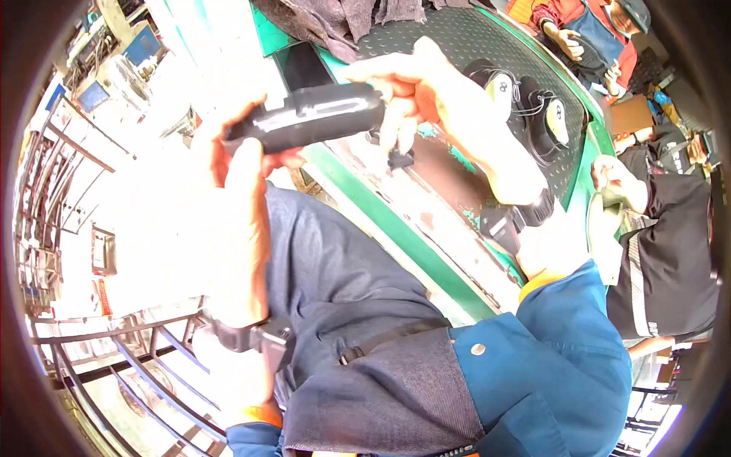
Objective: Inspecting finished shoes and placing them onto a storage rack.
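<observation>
Above my lap, both hands support a glossy black elongated piece (316, 118); I cannot make out its exact kind. My left hand (247, 156) wraps round its left end, the thumb on the near side. At its right end, my right hand (419, 87) grips with bent fingers. Beyond my right hand, a pair of black shoes (559, 145) with pale insoles and thin laces rests on a dark studded conveyor belt (434, 42). A dark rectangular patch (302, 68) lies behind the held piece.
Green framing (457, 286) with worn paint borders the belt in front of me. Grey cloth (335, 19) hangs over its far end. A co-worker (601, 53) handles a dark item at upper right; another person in black (670, 259) is close on my right. Metal rails (145, 365) stand lower left.
</observation>
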Demonstrator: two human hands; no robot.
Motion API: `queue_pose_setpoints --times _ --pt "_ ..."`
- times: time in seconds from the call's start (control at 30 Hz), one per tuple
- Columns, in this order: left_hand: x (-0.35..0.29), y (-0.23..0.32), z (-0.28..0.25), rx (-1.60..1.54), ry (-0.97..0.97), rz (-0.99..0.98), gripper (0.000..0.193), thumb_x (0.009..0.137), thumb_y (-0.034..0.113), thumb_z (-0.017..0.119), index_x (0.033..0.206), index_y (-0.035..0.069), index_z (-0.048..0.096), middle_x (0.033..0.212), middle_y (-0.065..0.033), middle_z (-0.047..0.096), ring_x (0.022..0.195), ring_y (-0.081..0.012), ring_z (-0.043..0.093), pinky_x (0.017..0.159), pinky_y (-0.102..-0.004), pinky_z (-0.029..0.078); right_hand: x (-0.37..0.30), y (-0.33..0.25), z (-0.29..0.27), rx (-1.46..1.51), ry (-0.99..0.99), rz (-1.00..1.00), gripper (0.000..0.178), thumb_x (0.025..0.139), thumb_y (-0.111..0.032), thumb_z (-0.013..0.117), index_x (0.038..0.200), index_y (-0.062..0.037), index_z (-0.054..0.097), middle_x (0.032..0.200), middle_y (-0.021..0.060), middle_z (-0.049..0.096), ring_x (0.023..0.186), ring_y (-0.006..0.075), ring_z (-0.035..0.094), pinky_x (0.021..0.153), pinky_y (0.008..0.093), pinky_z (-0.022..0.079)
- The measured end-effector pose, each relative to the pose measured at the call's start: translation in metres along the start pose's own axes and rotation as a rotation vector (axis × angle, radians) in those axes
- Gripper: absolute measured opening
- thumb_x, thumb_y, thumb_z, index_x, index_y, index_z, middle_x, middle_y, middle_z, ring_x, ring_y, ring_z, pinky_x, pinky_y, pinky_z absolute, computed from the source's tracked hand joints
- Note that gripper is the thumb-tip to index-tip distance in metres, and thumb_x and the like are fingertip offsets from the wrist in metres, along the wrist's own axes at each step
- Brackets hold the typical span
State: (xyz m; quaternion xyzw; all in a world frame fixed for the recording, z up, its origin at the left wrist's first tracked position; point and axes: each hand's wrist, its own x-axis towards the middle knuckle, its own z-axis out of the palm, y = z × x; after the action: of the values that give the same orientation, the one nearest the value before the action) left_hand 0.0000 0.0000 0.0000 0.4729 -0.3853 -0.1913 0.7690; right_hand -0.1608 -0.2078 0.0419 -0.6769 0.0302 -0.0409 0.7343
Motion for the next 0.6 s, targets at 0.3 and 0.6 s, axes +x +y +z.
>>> queue_pose_setpoints --times 0.3,0.6 --pt "-0.063 -0.203 0.120 0.239 -0.123 0.006 0.043 0.087 -0.002 0.068 0.127 0.006 0.055 0.142 -0.0118 0.046 0.130 -0.0198 0.048 0.103 -0.0304 0.042 -0.124 0.144 -0.145 -1.483 0.340 -0.159 0.053 0.087 -0.038 0.068 0.134 -0.0164 0.057 0.120 0.0151 0.057 0.105 0.0336 0.063 0.085 0.0414 0.053" --pt "-0.048 -0.258 0.203 0.306 -0.285 -0.047 0.047 0.090 0.012 0.069 0.134 0.007 0.056 0.143 -0.0078 0.051 0.129 -0.0184 0.049 0.103 -0.0308 0.039 -0.159 0.138 -0.240 -1.027 0.488 -0.409 0.033 0.085 -0.020 0.070 0.116 -0.0080 0.065 0.098 0.0108 0.063 0.088 0.0254 0.064 0.074 0.0347 0.050"
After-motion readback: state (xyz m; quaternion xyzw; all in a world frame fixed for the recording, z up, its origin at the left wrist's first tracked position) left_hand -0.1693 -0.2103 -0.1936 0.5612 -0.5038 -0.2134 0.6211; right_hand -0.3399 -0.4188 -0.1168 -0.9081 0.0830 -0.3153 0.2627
